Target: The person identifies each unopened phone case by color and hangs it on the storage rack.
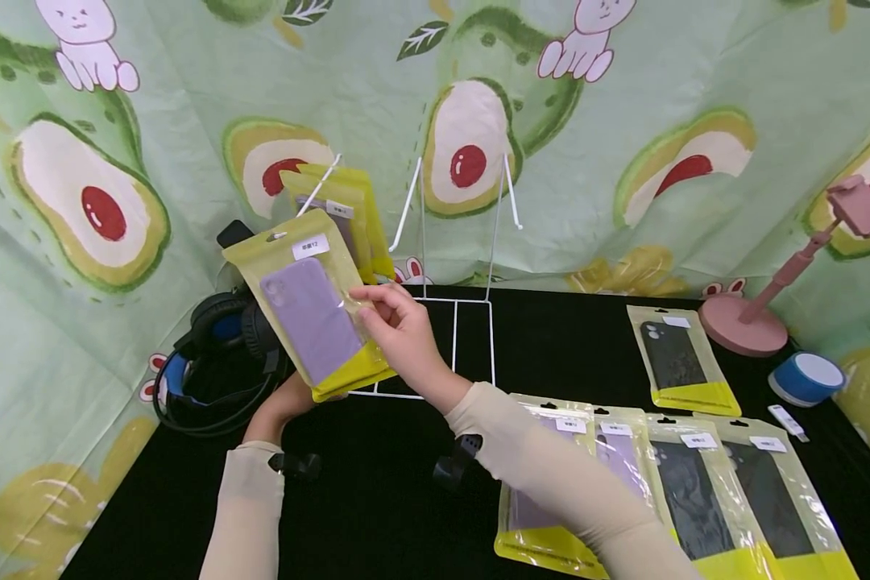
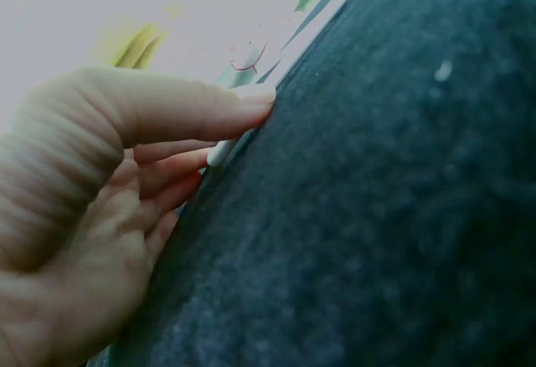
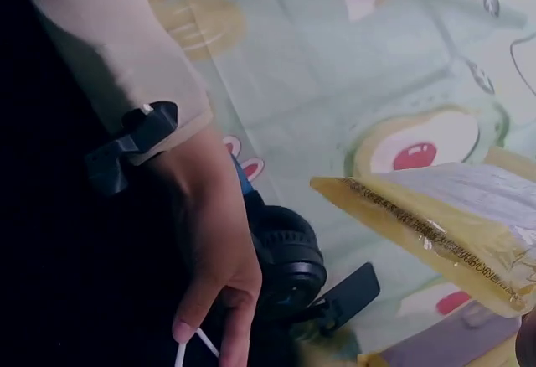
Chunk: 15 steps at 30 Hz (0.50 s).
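Observation:
My right hand (image 1: 399, 326) pinches the right edge of a yellow-clear pouch (image 1: 312, 314) holding a lilac phone case. The pouch is tilted, with its top edge at the tip of the left white hook (image 1: 319, 185). Further back on that hook hang more yellow pouches (image 1: 366, 229). My left hand (image 1: 290, 400) is low behind the pouch, partly hidden in the head view. In the left wrist view its thumb and fingers pinch a white wire bar (image 2: 314, 28) of the display rack (image 1: 491, 346), close to the black tabletop.
Black headphones (image 1: 221, 330) lie left of the rack. Several pouched phone cases (image 1: 692, 483) are at the front right, with another pouch (image 1: 677, 354) behind them. A pink stand (image 1: 747, 322), a blue-and-white round object (image 1: 807, 379) and a small white stick (image 1: 788, 422) are at far right.

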Tool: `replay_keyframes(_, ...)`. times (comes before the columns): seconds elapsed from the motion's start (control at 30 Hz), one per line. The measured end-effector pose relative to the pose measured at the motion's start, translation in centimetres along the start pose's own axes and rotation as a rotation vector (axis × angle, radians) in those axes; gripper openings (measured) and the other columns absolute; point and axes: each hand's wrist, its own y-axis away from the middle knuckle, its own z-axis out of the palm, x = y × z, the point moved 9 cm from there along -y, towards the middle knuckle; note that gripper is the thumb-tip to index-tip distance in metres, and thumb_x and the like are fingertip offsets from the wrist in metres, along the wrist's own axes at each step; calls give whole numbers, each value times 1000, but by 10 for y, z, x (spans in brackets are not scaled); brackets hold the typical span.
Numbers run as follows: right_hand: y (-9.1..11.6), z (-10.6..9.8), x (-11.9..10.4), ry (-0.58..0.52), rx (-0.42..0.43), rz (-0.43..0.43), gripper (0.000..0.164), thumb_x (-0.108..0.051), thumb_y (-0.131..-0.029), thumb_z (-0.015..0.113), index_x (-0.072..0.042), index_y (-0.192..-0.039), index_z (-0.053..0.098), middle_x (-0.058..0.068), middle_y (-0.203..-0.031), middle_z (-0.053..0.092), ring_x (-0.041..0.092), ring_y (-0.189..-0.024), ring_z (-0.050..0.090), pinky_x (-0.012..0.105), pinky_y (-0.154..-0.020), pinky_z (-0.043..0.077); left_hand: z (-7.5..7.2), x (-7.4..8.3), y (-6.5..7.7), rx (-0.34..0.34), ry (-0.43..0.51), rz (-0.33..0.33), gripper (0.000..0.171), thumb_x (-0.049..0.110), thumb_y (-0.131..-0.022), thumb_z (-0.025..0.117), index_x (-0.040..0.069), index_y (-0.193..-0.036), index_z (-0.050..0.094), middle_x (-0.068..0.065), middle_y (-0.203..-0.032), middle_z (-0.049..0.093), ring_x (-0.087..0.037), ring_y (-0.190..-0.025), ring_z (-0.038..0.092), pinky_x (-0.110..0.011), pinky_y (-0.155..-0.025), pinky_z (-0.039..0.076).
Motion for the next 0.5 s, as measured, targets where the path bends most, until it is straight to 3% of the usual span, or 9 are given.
replay_keyframes(0.13, -13, -4, 18, 56, 79, 73, 19, 4, -89, 58, 8, -107, 65, 17, -93, 57, 7, -67, 50, 15, -62, 43, 3, -6, -2, -11, 26, -57, 62, 4, -80, 72, 2, -134, 41, -20, -133, 46, -32, -120, 44, -52, -105, 31)
replay_keyframes(0.27, -27, -13, 38, 65, 164, 164, 21, 3, -89, 58, 7, -107, 66, 10, -88, 58, 6, -68, 50, 15, -60, 42, 3, -16, -3, -13, -75, -166, 67, 12, -83, 71, -1, -140, 39, -25, -144, 35, -41, -133, 31, -57, -109, 22)
replay_keyframes(0.37, -38, -21, 45, 92, 221, 189, 21, 3, -88, 57, 6, -107, 66, 7, -88, 57, 5, -70, 49, 14, -60, 41, 3, -17, -4, -41, -185, -181, 64, 17, -84, 70, -5, -137, 43, -26, -148, 30, -43, -136, 24, -58, -109, 18)
replay_keyframes(0.5, -47, -29, 49, 147, 248, 191, 21, 3, -88, 56, 6, -106, 66, 12, -98, 58, 8, -76, 49, 14, -62, 40, 3, -15, -5, -63, -240, -168, 63, 20, -85, 70, -5, -137, 44, -23, -152, 25, -43, -138, 18, -59, -109, 15)
